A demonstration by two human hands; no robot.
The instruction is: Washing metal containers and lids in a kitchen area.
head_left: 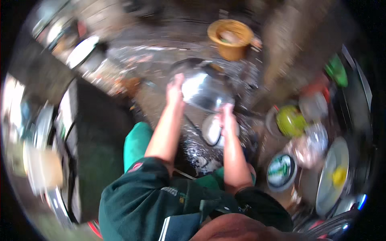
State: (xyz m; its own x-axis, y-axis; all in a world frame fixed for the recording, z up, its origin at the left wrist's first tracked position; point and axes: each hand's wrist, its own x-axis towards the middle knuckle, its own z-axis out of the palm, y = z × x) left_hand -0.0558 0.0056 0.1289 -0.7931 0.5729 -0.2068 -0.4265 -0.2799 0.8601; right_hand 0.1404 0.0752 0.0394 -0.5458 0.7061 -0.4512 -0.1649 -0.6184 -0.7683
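A shiny metal basin point(205, 86) is held out in front of me, over wet ground. My left hand point(175, 92) grips its left rim and my right hand point(228, 119) its near right edge. Motion blur hides the exact finger positions and whether the basin faces up or down. Just below it, partly covered by my right hand, lies a pale round dish point(211, 129). A dark hose or cord point(193, 125) runs beside that dish. Foamy water point(202, 162) covers the ground near my legs.
Beyond the basin stands an orange-yellow bucket point(233, 52) with something inside. On the right are a yellow-green round container point(289, 120), a round tub point(282, 185) and a large pale tray point(325, 192). A dark slab point(99, 144) edges my left. A metal pot point(83, 54) sits at the upper left.
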